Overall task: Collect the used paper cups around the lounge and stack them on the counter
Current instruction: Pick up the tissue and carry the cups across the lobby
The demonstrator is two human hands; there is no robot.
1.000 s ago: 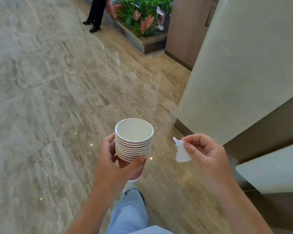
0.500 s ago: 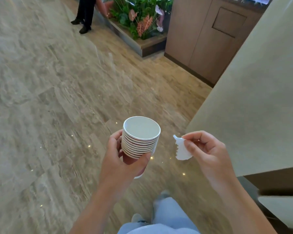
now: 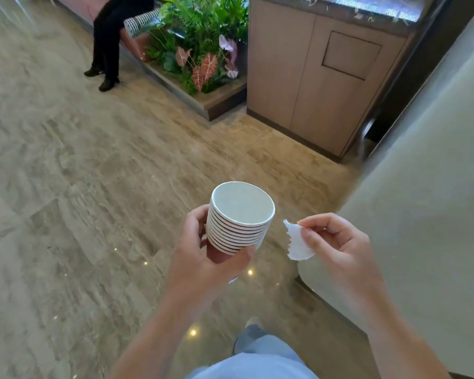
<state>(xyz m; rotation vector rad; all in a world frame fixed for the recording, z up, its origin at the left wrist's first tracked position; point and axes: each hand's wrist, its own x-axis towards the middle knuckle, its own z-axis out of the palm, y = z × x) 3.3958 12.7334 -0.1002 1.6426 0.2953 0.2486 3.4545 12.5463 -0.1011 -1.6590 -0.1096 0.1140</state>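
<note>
My left hand (image 3: 203, 258) grips a nested stack of several paper cups (image 3: 240, 218), red outside with white rims, held upright at chest height over the floor. The top cup looks empty inside. To the right of the stack, my right hand (image 3: 337, 247) pinches a small torn piece of white tissue (image 3: 297, 243) between thumb and forefinger. A wooden counter unit (image 3: 312, 77) with a dark stone top stands ahead at the upper right.
A pale column or wall (image 3: 427, 187) fills the right side close by. A planter (image 3: 203, 50) with green and pink leaves sits left of the counter. A person in black trousers (image 3: 107, 45) sits beyond it. Marble floor (image 3: 66, 187) spreads to the left.
The view has swung up and forward, so the counter and planter appear nearer and fuller. Both hands keep their holds on the cup stack and the tissue.
</note>
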